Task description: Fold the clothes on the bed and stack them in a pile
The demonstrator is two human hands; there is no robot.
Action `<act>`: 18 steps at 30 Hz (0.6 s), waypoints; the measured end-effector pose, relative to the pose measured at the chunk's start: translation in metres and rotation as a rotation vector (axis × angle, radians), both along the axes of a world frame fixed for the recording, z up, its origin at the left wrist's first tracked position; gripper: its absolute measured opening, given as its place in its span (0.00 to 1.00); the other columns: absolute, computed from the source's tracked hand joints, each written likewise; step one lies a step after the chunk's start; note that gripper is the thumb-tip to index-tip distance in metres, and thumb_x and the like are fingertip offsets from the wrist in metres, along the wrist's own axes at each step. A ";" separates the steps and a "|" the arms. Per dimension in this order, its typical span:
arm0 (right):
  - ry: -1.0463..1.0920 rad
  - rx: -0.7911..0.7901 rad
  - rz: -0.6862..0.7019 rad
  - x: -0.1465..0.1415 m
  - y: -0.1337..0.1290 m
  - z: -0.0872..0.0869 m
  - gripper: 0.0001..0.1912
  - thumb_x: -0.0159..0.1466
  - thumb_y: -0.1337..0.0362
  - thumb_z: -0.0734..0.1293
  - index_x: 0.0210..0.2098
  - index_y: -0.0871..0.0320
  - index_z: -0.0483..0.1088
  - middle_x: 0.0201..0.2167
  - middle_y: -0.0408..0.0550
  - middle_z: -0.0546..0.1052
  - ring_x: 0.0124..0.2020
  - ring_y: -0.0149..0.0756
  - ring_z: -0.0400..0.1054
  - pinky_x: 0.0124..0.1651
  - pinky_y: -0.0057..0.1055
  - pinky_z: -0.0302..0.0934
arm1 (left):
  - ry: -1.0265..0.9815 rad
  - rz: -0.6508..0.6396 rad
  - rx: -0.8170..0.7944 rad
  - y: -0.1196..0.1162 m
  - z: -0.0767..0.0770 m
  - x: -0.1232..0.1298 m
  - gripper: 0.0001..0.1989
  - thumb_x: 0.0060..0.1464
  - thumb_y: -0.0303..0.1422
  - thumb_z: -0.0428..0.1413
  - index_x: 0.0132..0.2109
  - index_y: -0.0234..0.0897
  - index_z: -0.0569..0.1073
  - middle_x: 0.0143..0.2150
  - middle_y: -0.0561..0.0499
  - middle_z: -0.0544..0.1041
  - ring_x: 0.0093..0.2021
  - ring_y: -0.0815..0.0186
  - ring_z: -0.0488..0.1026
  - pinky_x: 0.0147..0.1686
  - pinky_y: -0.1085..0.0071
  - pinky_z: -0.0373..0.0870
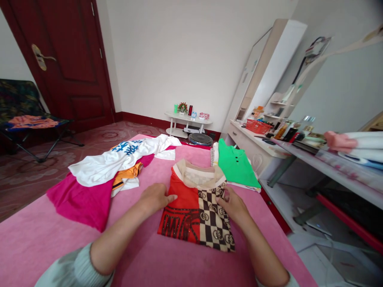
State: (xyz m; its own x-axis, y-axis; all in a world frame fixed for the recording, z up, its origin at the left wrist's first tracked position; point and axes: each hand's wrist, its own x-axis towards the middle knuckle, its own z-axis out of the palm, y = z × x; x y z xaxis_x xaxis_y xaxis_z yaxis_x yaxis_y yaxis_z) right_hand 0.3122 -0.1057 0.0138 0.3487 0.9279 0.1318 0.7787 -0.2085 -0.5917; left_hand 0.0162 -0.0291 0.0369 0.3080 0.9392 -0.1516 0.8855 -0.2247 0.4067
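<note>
One left hand (157,198), part-curled, rests its thumb on the red edge of a folded shirt (191,213). The shirt lies flat at the lower centre of the frame, its collar-to-hem line running towards the bottom edge, with neither hand nearer. The right hand (235,205), half closed, touches the checked edge; I cannot tell whether either pinches cloth.

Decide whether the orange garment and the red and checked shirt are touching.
Apart. The head view shows pink cover between the orange garment and the red and checked shirt.
</note>
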 end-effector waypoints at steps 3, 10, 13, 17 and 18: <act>0.063 -0.006 0.072 -0.007 -0.003 -0.001 0.37 0.53 0.58 0.67 0.61 0.55 0.56 0.52 0.52 0.73 0.51 0.45 0.68 0.51 0.39 0.60 | -0.002 0.023 0.027 -0.007 -0.002 0.009 0.20 0.42 0.51 0.58 0.31 0.38 0.73 0.31 0.48 0.77 0.33 0.57 0.74 0.26 0.71 0.59; 0.105 0.172 0.184 -0.045 0.000 0.001 0.24 0.60 0.57 0.61 0.54 0.60 0.67 0.54 0.56 0.70 0.56 0.45 0.63 0.58 0.41 0.55 | -0.587 -0.303 0.309 -0.047 -0.013 0.062 0.09 0.47 0.19 0.49 0.32 0.38 0.68 0.31 0.53 0.74 0.33 0.69 0.70 0.35 0.76 0.62; 0.216 0.216 0.280 -0.060 0.003 0.002 0.20 0.62 0.54 0.60 0.49 0.58 0.71 0.48 0.53 0.75 0.49 0.44 0.68 0.53 0.41 0.59 | -0.688 -0.397 0.311 -0.063 -0.022 0.086 0.11 0.44 0.16 0.47 0.28 0.36 0.67 0.30 0.52 0.73 0.32 0.68 0.69 0.34 0.75 0.62; 0.397 0.269 0.302 -0.063 0.011 -0.005 0.21 0.58 0.55 0.65 0.47 0.59 0.71 0.44 0.51 0.77 0.45 0.44 0.70 0.50 0.41 0.63 | -0.762 -0.443 0.276 -0.077 -0.028 0.099 0.11 0.41 0.16 0.48 0.27 0.35 0.67 0.28 0.52 0.73 0.31 0.68 0.69 0.33 0.75 0.62; 0.434 0.284 0.299 -0.062 0.012 -0.008 0.22 0.56 0.56 0.66 0.47 0.60 0.71 0.44 0.51 0.77 0.45 0.45 0.70 0.48 0.41 0.63 | -0.797 -0.457 0.244 -0.079 -0.027 0.098 0.10 0.42 0.17 0.48 0.28 0.35 0.68 0.28 0.52 0.73 0.31 0.68 0.69 0.33 0.75 0.62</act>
